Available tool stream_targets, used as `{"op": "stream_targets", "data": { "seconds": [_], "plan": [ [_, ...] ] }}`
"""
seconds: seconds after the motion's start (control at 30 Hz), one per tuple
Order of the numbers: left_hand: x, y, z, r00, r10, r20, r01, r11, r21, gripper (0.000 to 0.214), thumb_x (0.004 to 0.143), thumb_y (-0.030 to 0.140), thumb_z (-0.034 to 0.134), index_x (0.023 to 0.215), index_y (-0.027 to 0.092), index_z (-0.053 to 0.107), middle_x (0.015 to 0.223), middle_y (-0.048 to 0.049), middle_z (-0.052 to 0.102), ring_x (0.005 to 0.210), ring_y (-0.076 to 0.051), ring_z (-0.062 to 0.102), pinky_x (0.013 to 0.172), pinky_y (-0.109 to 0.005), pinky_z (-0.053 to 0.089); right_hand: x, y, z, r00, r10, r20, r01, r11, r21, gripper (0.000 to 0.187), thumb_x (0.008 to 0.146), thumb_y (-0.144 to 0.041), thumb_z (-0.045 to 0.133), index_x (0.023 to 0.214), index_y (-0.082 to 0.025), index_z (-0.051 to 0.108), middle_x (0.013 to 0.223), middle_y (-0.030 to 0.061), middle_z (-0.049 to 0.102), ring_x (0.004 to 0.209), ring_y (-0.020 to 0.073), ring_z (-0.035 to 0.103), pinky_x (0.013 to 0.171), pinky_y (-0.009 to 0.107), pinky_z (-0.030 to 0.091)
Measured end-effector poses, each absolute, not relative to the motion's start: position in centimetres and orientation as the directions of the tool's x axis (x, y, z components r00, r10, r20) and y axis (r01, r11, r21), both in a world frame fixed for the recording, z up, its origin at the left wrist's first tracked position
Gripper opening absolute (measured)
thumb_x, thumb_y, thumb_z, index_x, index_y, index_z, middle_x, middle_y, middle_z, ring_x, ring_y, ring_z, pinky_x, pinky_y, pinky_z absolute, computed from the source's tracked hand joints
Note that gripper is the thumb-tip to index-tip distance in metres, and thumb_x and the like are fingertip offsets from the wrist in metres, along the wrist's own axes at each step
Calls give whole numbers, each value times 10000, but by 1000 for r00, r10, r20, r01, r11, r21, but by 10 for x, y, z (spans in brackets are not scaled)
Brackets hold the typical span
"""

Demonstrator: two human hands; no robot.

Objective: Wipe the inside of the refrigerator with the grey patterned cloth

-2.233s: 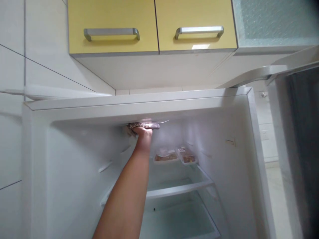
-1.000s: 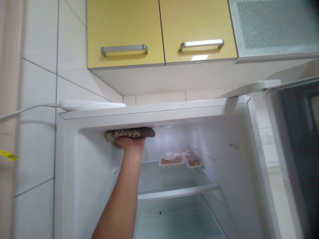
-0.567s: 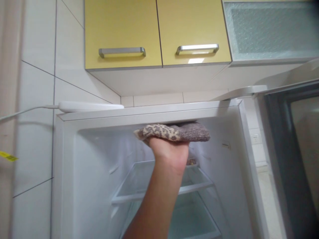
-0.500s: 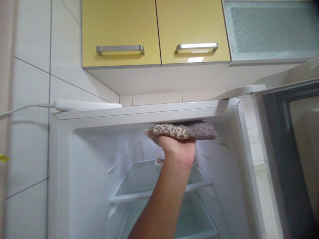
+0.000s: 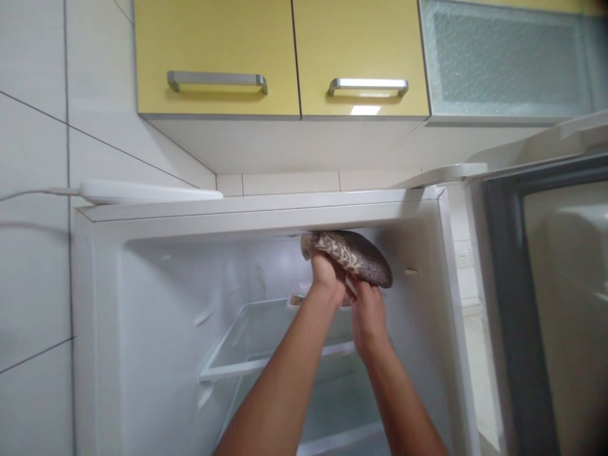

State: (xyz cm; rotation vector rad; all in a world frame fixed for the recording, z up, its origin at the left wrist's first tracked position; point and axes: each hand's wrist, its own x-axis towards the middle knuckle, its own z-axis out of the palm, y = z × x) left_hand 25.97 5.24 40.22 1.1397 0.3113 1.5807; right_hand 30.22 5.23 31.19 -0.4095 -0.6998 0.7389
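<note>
A folded cloth [image 5: 363,256], grey-brown with a cream patterned part, is held up under the ceiling of the open refrigerator [image 5: 247,218]. My left hand [image 5: 327,277] reaches in from below and is closed on the cloth's left part, its fingers mostly hidden behind the fabric. At the right, my right hand [image 5: 369,310] has its bent fingers closed on the cloth's lower edge. The cloth droops toward its right end. Behind the hands, glass shelves [image 5: 266,326] with white front edges sit inside the refrigerator.
The refrigerator door [image 5: 513,285] stands swung out to the right. Yellow cabinets [image 5: 218,44] with metal handles hang above. A white flat device [image 5: 147,191] with a cable lies on top at the left, beside the tiled wall [image 5: 33,266]. A small item [image 5: 295,299] rests at the back of the upper shelf.
My right hand has come into view and taken hold of the cloth's lower right. The cloth has tilted, its right end lower. The view has shifted slightly, so the surroundings appear farther left.
</note>
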Motion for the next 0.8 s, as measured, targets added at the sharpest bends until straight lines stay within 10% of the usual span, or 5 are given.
{"op": "stream_targets", "data": {
  "seconds": [0.13, 0.33, 0.8],
  "plan": [
    [228, 71, 394, -108, 824, 556, -350, -555, 755, 194, 722, 358, 701, 891, 263, 709, 958, -39, 774, 1158, -288, 630, 1013, -435, 469, 304, 47, 362, 469, 722, 508, -615, 680, -399, 360, 873, -534, 555, 1124, -298, 661, 1209, -1, 728, 1179, 186, 633, 1065, 448, 468],
    [170, 67, 365, -57, 782, 620, -118, -622, 774, 223, 740, 359, 616, 865, 241, 758, 1045, -66, 784, 1080, -271, 662, 950, -410, 485, 299, 57, 397, 426, 700, 573, -841, 540, -34, 353, 940, -406, 391, 1103, -265, 671, 1075, 21, 754, 1030, 189, 670, 1020, 470, 521],
    [60, 79, 286, -42, 849, 527, 302, -492, 817, 243, 726, 323, 623, 903, 233, 763, 1045, -83, 794, 1081, -288, 700, 1066, -454, 481, 290, 239, 422, 424, 774, 470, -782, 575, -240, 488, 899, -504, 290, 915, -270, 718, 829, 22, 746, 794, 205, 666, 815, 423, 577]
  ]
}}
